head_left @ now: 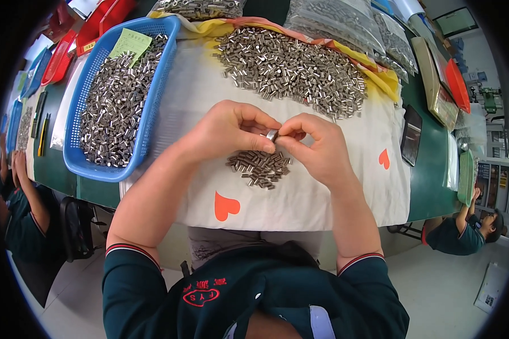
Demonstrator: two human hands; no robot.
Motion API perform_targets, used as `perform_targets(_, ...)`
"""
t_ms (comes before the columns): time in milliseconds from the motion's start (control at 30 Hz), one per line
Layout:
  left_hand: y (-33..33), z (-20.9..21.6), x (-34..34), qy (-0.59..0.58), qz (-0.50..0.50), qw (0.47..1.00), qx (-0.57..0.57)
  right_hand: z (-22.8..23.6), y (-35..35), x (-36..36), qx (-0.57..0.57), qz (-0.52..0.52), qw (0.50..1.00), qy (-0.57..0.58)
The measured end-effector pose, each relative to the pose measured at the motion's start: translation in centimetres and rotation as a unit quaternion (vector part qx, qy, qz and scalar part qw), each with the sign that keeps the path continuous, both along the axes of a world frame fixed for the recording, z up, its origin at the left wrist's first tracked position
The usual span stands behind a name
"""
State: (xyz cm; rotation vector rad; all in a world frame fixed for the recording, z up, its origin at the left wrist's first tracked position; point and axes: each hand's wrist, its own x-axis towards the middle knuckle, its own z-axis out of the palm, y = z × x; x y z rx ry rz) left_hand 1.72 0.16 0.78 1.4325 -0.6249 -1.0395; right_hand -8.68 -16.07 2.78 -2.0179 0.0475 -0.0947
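Above a small pile of short metal cylinders (260, 168) my two hands meet over a white cloth (300, 209). My left hand (227, 129) pinches a shiny metal cylinder (272, 135) between thumb and fingers. From the other side my right hand (318, 146) is closed with thumb and fingertips at the same piece. Its far end is partly hidden by the fingers. Beyond the hands lies a wide heap of similar metal cylinders (288, 70). A blue perforated basket (70, 138) on the left holds many more, with a green paper slip (130, 44) on top.
A yellow and red cloth edge (387, 82) borders the heap. Plastic bags of metal parts (333, 25) stand behind it. On the green table (430, 186) lies a dark phone (412, 135). Red trays (59, 56) are at the far left. Other people (464, 234) sit on both sides.
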Motion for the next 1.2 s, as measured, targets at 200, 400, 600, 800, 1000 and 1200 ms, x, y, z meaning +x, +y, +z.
perform_targets(200, -0.1, -0.6, 0.3, 0.046, 0.016, 0.998, -0.047, -1.1, -1.5, 0.4, -0.139, 0.061, 0.988, 0.041)
perform_targets(400, -0.3, -1.3, 0.5, 0.057, 0.039, 0.996, -0.054, -2.4, -0.7, 0.4, -0.278, 0.060, 0.956, -0.071)
perform_targets(600, -0.6, -1.4, -0.1, 0.059, 0.053, 0.994, -0.071, -0.8, -0.4, 0.2, 0.002, -0.054, 0.997, -0.046)
perform_targets(800, -0.6, -1.4, -0.2, 0.053, 0.054, 0.996, -0.047, -0.9, -0.2, 0.2, -0.046, -0.034, 0.996, -0.072)
perform_targets(1000, -0.7, -1.4, -0.5, 0.019, 0.087, 0.996, -0.032, -1.3, 0.6, 0.2, -0.168, -0.059, 0.976, -0.128)
perform_targets(1200, -0.7, -1.3, -0.7, -0.065, 0.079, 0.994, 0.024, -1.7, 0.8, 0.1, -0.204, -0.044, 0.966, -0.152)
